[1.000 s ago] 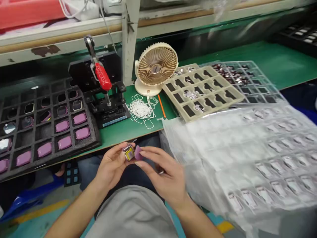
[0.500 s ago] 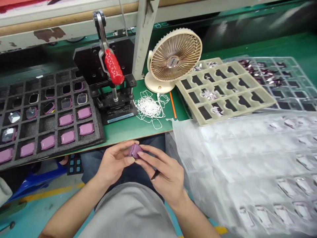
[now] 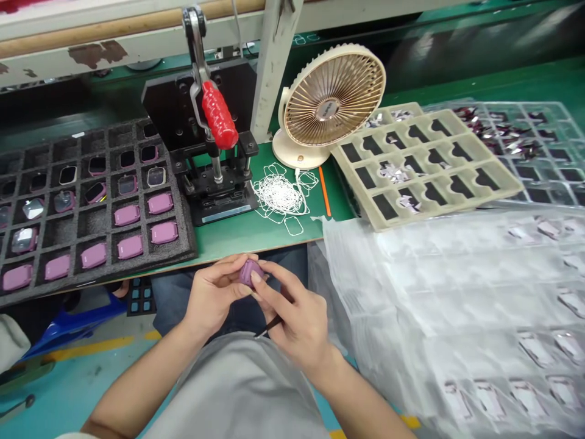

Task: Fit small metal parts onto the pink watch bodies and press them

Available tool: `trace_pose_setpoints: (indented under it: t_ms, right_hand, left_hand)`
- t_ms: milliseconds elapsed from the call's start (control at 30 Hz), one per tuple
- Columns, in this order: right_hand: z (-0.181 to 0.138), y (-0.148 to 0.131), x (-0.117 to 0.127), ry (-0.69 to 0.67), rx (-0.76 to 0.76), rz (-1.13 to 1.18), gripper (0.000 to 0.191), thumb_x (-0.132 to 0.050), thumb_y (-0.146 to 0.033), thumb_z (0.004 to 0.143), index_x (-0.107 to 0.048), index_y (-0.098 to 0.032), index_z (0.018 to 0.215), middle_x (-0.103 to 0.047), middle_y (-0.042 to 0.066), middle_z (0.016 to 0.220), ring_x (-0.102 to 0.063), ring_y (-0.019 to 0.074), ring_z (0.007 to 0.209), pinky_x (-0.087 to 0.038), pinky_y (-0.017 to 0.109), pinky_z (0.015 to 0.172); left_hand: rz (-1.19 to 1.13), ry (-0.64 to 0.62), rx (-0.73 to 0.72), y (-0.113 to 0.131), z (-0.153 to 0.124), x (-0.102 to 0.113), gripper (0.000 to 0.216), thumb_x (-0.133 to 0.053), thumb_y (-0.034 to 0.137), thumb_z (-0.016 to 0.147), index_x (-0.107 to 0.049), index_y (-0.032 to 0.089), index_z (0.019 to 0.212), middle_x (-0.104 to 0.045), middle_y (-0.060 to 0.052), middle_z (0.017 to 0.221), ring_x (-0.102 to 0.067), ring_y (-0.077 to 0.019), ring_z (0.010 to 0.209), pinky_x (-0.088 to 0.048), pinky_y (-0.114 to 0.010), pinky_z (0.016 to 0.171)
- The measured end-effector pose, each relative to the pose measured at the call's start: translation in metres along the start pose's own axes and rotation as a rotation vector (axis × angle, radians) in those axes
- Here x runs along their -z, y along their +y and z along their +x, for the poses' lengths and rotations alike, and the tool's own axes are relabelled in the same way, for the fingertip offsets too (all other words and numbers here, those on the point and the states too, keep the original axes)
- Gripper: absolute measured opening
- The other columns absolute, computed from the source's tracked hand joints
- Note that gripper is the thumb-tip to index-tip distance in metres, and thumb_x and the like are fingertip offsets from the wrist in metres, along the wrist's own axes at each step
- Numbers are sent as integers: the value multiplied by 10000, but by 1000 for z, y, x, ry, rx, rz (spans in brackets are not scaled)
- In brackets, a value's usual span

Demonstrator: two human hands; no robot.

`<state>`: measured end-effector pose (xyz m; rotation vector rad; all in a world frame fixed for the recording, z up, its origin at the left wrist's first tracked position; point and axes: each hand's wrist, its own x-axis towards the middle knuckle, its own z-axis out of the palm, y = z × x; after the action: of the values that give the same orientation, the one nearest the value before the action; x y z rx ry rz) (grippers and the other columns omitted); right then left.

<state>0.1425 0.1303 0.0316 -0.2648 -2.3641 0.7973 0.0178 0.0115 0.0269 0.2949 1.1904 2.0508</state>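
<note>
A small purple watch case (image 3: 249, 272) is held up in front of my body, just off the bench's front edge. My left hand (image 3: 216, 292) is closed on its left side with thumb and fingers. My right hand (image 3: 295, 311) pinches it from the right, the thumb pressed on its face. A thin dark tool with a metallic-looking end (image 3: 269, 327) is tucked under the lower fingers of my right hand; its exact kind is unclear. Part of the case is hidden by the fingertips. To the left, a black foam tray (image 3: 98, 222) carries more purple watch cases (image 3: 130, 247).
A toggle-clamp press with a red handle (image 3: 220, 119) stands behind the hands. Beside it lie a heap of thin white frames (image 3: 280, 194), an orange stick (image 3: 325, 191) and a fan (image 3: 331, 103). Rightward are a beige compartment tray (image 3: 381, 217) and covered plastic trays (image 3: 402, 274).
The purple watch case has been turned slightly between my fingers. The dark tool in my right hand now points down and left, showing more length. The view has shifted a little.
</note>
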Motion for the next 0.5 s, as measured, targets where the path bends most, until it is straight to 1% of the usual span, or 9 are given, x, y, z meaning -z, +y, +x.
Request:
trace_pose_setpoints:
  t_ms: [33, 100, 167, 200, 267, 333, 400, 433, 500]
  right_hand:
    - [1, 0, -3, 26, -8, 2, 432, -652, -82, 986, -690, -278, 1369, -685, 100, 1382, -674, 85, 672, -545, 240, 628]
    - [3, 1, -9, 69, -25, 32, 400, -688, -106, 983, -697, -299, 1333, -706, 84, 1339, -744, 134, 846, -597, 247, 733]
    - [7, 2, -14, 99, -92, 84, 380, -740, -182, 969, -677, -293, 1327, -702, 96, 1316, -747, 197, 1031, -627, 284, 804]
    - [9, 2, -15, 99, -150, 117, 394, -765, -234, 955, -658, -280, 1332, -694, 107, 1299, -737, 214, 1054, -633, 297, 789]
    - [12, 3, -14, 39, -268, 185, 401, -784, -327, 936, -641, -251, 1303, -690, 104, 1198, -721, 208, 959, -614, 294, 703]
    - [13, 4, -12, -75, -299, 248, 296, -737, -363, 957, -654, -224, 1205, -672, 65, 1024, -669, 170, 811, -544, 261, 618]
    - [13, 6, -11, -173, -250, 263, 178, -648, -351, 1010, -660, -204, 1110, -636, 35, 898, -611, 148, 734, -467, 248, 592]
    - [13, 7, -11, -195, -212, 255, 158, -608, -335, 1031, -658, -194, 1082, -622, 28, 865, -587, 141, 711, -429, 248, 583]
    - [14, 7, -13, -190, -132, 233, 147, -563, -296, 1049, -648, -180, 1017, -589, 13, 807, -532, 130, 658, -361, 262, 566]
  left_hand:
    - [-6, 5, 8, -1, -2, -3, 418, -950, 208, 745, -834, 297, 1137, -787, -80, 1279, -744, -254, 1159, -611, -400, 1026]
    - [6, 65, 18, -2, -5, -10, 398, -909, 255, 812, -805, 287, 1195, -771, -83, 1302, -725, -241, 1190, -589, -376, 1042]
    - [16, 152, 39, -2, -6, -15, 317, -883, 296, 849, -800, 274, 1154, -800, -65, 1181, -755, -206, 1080, -604, -324, 968]
    - [9, 183, 50, -2, -5, -17, 274, -879, 309, 853, -805, 263, 1113, -813, -55, 1096, -769, -192, 1000, -612, -309, 923]
    - [-33, 200, 63, 0, -3, -16, 242, -894, 323, 834, -818, 244, 1049, -826, -52, 983, -777, -182, 891, -619, -304, 868]
    - [-83, 188, 62, 2, 0, -13, 271, -936, 311, 779, -834, 230, 1017, -835, -58, 959, -777, -173, 868, -613, -284, 862]
    - [-116, 178, 83, 3, 3, -9, 286, -966, 295, 733, -849, 228, 985, -841, -53, 953, -773, -150, 845, -602, -241, 836]
    - [-129, 173, 99, 3, 4, -8, 288, -978, 288, 714, -854, 229, 968, -843, -50, 946, -771, -143, 837, -599, -228, 826]
    - [-150, 162, 115, 1, 5, -7, 289, -1001, 283, 669, -862, 234, 918, -843, -44, 914, -770, -144, 822, -599, -222, 805]
